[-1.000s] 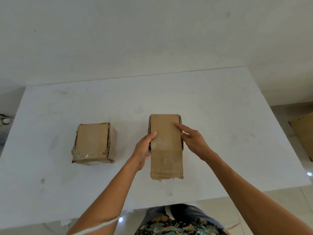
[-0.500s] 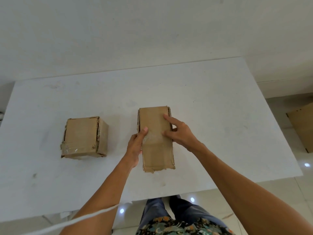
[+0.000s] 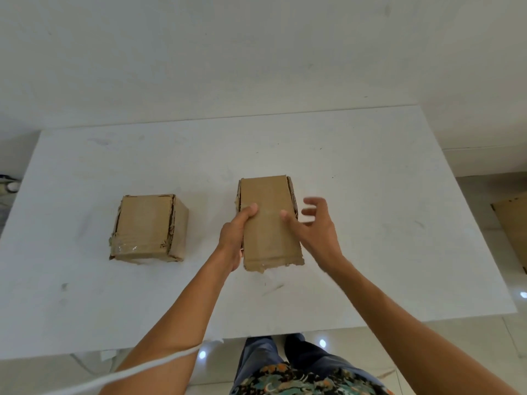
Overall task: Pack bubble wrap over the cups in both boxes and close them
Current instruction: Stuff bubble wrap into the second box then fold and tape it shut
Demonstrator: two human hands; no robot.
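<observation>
Pressing on the closed top flap of the tall brown cardboard box (image 3: pixel 271 229), the left thumb (image 3: pixel 251 210) is lying over its left edge. The other fingers of that hand are wrapping down the box's left side, mostly hidden behind the palm, so the left hand (image 3: pixel 236 238) is gripping the box from the side. Across the flap, the right thumb (image 3: pixel 286 216) is touching the cardboard near its right edge. The right fingers (image 3: pixel 313 205) are splaying apart in the air just off the box's right wall, blurred and holding nothing; whether they are brushing that wall I cannot tell. The right hand (image 3: pixel 316 235) is hovering slack beside the box.

The box is standing near the middle of the white rectangular table (image 3: pixel 385 195), flaps down, its contents hidden. Well apart to its left, the squat brown cardboard box (image 3: pixel 148 228) is sitting closed, with clear tape shining along its near edge. A thin white cord (image 3: pixel 159 363) is crossing the left forearm. Past the table's right edge, a flat brown cardboard sheet (image 3: pixel 513 226) is lying on the floor, partly cut off by the frame.
</observation>
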